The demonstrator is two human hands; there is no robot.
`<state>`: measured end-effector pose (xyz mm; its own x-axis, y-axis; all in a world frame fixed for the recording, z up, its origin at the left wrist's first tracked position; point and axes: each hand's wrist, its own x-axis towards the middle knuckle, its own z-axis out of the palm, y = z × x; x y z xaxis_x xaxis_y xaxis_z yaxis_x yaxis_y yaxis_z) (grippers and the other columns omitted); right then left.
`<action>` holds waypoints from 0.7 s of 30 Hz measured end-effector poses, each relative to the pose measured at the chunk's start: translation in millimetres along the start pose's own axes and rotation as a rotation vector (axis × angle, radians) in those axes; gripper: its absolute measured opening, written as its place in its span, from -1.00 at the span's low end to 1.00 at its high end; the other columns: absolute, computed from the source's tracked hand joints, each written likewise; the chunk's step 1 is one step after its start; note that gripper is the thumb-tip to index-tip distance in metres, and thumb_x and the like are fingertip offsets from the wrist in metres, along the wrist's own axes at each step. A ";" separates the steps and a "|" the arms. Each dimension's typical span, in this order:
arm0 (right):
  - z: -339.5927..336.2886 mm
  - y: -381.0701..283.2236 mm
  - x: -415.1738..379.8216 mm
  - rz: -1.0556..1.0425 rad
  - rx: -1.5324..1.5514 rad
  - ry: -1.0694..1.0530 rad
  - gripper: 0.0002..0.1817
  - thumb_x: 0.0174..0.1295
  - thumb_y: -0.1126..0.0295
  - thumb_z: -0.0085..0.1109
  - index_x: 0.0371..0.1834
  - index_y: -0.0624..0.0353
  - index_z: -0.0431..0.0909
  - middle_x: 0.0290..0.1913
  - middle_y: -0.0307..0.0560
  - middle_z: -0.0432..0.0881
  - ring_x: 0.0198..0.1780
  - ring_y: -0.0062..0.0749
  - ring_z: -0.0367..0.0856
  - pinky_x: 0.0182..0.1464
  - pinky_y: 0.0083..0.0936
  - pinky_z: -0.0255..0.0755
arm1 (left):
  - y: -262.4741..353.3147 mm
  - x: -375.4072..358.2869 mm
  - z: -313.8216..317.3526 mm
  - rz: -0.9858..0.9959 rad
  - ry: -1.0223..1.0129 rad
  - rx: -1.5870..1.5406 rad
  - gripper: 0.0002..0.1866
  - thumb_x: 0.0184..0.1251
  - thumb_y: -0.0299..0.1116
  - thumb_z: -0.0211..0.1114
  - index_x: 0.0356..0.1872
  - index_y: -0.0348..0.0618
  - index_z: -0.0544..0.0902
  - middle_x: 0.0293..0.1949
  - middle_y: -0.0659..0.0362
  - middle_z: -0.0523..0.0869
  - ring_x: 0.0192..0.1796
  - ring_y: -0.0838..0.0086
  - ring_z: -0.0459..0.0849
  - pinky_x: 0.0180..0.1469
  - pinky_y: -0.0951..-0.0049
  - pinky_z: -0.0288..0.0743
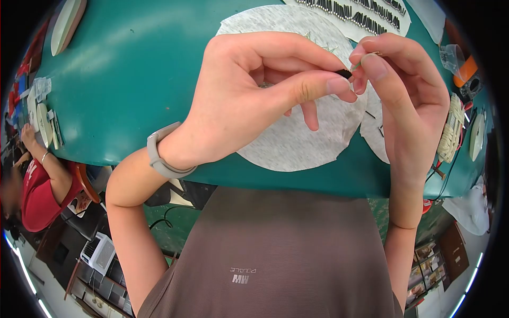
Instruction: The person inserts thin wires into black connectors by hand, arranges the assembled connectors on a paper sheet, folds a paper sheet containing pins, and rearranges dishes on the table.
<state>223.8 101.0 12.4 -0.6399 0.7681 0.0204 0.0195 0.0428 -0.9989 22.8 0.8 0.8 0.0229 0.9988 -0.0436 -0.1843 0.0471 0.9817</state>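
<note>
I watch two bare hands meet above the upper right part of the round cloth. My left hand, a grey band on its wrist, pinches the black piece between thumb and forefinger; the fingertips cover part of it, so I cannot make out its full shape. My right hand is closed at the tips on a thin green strand just beside the black piece's end. The strand is very fine and partly behind the fingers, and I cannot tell whether it joins the black piece.

The left hand and forearm hide a good share of the round cloth. More green strands lie on its upper part, too fine to count. Beyond its upper right edge, rows of black pieces lie on a pale sheet that is cut off at the top. To the right of the round cloth, a smaller cloth bears a few dark bits and runs behind the right hand. Farther right I see a cream bundle, an orange thing and a clear cup. Well left of the round cloth, a person in red sits at the green table, blurred near the edge of my view.
</note>
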 end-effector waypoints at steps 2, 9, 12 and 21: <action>-2.3 1.2 -0.1 0.002 -0.003 -0.006 -0.78 0.39 0.54 0.17 0.06 0.36 0.61 -0.13 -0.03 0.71 -0.25 -0.51 0.61 -0.12 -0.55 0.48 | -0.4 0.2 0.1 0.004 -0.001 -0.004 -0.82 0.45 -0.49 0.32 -0.02 -0.35 0.69 -0.22 -0.07 0.85 -0.44 0.46 0.79 -0.47 0.63 0.47; -2.8 3.0 0.5 -0.026 -0.048 0.002 -0.77 0.39 0.54 0.18 0.06 0.37 0.61 -0.10 -0.01 0.72 -0.24 -0.49 0.62 -0.12 -0.55 0.49 | 0.5 0.1 -1.0 0.007 -0.006 0.008 -0.82 0.46 -0.49 0.32 -0.02 -0.35 0.68 -0.22 -0.07 0.85 -0.45 0.46 0.79 -0.47 0.62 0.45; -1.3 1.5 -0.2 -0.026 -0.059 0.014 -0.77 0.39 0.55 0.19 0.06 0.38 0.61 -0.10 0.00 0.72 -0.23 -0.49 0.63 -0.11 -0.54 0.49 | 0.7 0.0 -1.2 0.004 -0.006 0.013 -0.82 0.46 -0.49 0.32 -0.02 -0.35 0.68 -0.21 -0.07 0.85 -0.45 0.46 0.79 -0.47 0.62 0.45; 1.8 -1.0 -2.2 -0.063 -0.090 0.024 -0.78 0.39 0.58 0.19 0.06 0.39 0.61 -0.13 0.01 0.73 -0.22 -0.49 0.66 -0.09 -0.56 0.54 | 1.1 0.4 -0.8 -0.006 0.001 0.017 -0.82 0.47 -0.48 0.31 -0.01 -0.32 0.68 -0.21 -0.07 0.85 -0.44 0.47 0.79 -0.47 0.61 0.47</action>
<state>223.8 98.1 13.2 -0.6231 0.7775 0.0847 0.0497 0.1475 -0.9878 21.8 1.2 1.7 0.0226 0.9985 -0.0494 -0.1673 0.0525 0.9845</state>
